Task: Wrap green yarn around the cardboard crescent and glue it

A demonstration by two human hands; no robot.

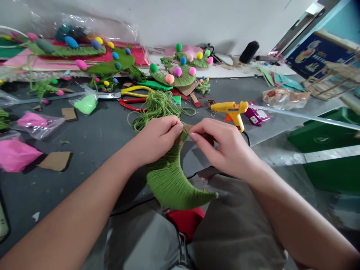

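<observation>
A crescent shape wound with green yarn (177,180) hangs over my lap, its lower tip pointing right. My left hand (161,138) is closed around its upper part, with the thumb near the top end. Bare brown cardboard (188,129) shows at that end. My right hand (215,144) pinches at the cardboard tip with thumb and forefinger; whether yarn is between those fingers is too small to tell. Just behind my left hand lies a loose heap of green yarn (157,107) on the grey table.
A yellow glue gun (232,110) lies beyond my right hand, beside a purple packet (257,114). Yellow-handled pliers (136,90) and red handles (132,104) lie behind the yarn. Finished green crescents with coloured balls (176,77) line the back. A green bin (329,138) stands right.
</observation>
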